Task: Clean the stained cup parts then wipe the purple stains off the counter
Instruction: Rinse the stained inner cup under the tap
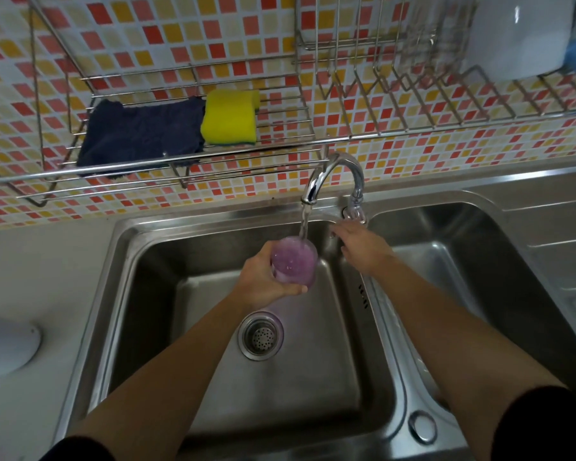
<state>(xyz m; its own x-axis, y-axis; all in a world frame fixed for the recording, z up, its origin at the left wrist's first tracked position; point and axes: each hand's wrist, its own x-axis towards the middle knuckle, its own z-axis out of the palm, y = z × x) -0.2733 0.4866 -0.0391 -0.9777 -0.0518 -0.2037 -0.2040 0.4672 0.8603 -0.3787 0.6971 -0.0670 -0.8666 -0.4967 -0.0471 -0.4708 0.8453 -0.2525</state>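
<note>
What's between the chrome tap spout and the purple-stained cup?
Head view: just a stream of water falling from the curved chrome tap into the purple-stained clear cup.

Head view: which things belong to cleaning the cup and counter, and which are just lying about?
In use: purple-stained cup, running tap, sink, yellow sponge, dark blue cloth.
Lying about: white bowl, wire rack, white object on counter.

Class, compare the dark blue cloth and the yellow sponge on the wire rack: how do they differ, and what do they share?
The dark blue cloth lies flat and thin, rumpled at its edges; the yellow sponge is thick and blocky. The cloth covers more of the rack than the sponge. Both rest side by side on the wire rack.
</note>
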